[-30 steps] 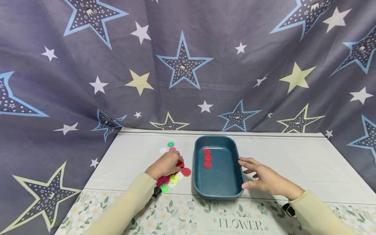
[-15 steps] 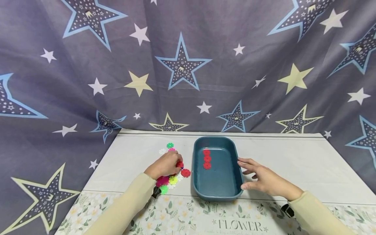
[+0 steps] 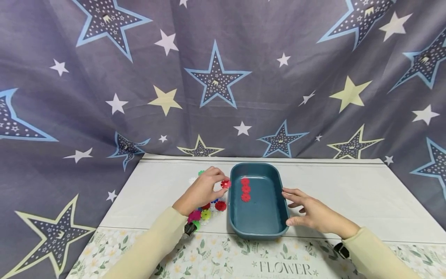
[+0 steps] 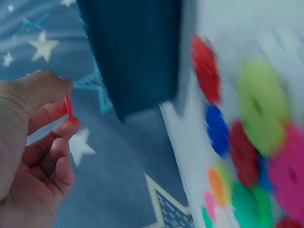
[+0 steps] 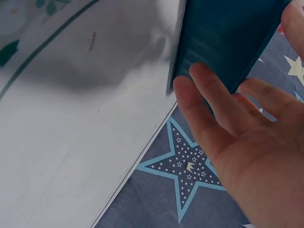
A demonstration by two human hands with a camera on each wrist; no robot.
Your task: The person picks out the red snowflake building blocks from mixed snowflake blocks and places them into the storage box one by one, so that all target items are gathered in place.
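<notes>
My left hand point(image 3: 203, 190) pinches a red flower-shaped plastic disc point(image 3: 225, 184) just outside the left rim of a dark teal bin point(image 3: 259, 215). In the left wrist view the disc point(image 4: 69, 110) appears edge-on between thumb and fingertips. Three red flower discs point(image 3: 246, 189) lie in a row inside the bin, towards its left side. My right hand point(image 3: 310, 211) rests with extended fingers against the bin's right wall, which the right wrist view shows too. Beneath and beside my left hand lies a loose pile of flower discs, among them a red disc point(image 3: 220, 205) and a yellow disc point(image 3: 206, 214); the hand partly hides them.
The white tabletop point(image 3: 341, 186) has a floral printed strip point(image 3: 209, 255) along the front. A grey star-patterned curtain point(image 3: 223, 124) hangs behind the table. Blue, green, magenta and white discs also show in the pile left of the bin.
My left hand has lifted a red disc from the pile and moved it up and right to the bin's left rim. The right hand stays at the bin.
</notes>
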